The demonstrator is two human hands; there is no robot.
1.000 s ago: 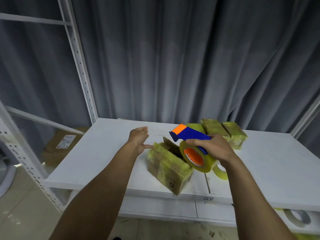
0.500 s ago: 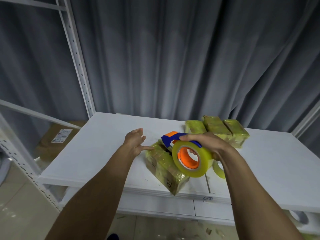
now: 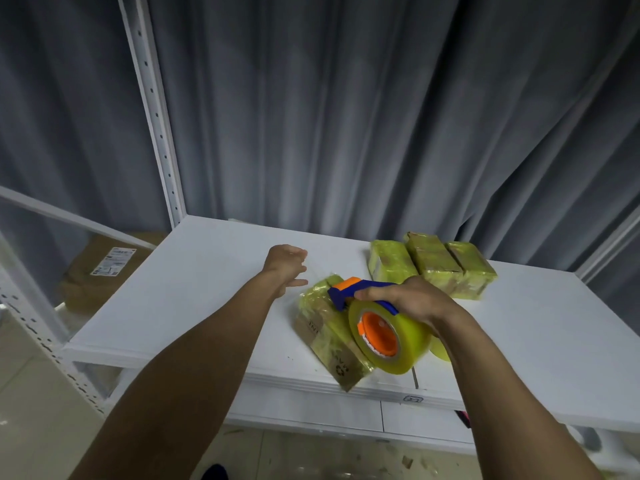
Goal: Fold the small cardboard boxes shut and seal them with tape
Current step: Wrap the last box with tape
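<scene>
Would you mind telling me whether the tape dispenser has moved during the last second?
Yes. The tape dispenser, held by the right hand, has dropped towards the near edge of the table, away from the three wrapped boxes behind.

Both forearms (image 3: 194,358) are bare as far as they show (the left hand (image 3: 285,268) and right hand (image 3: 412,301) likewise uncovered).

Blue-and-orange tape dispenser (image 3: 360,294), yellowish tape roll (image 3: 388,336).
</scene>
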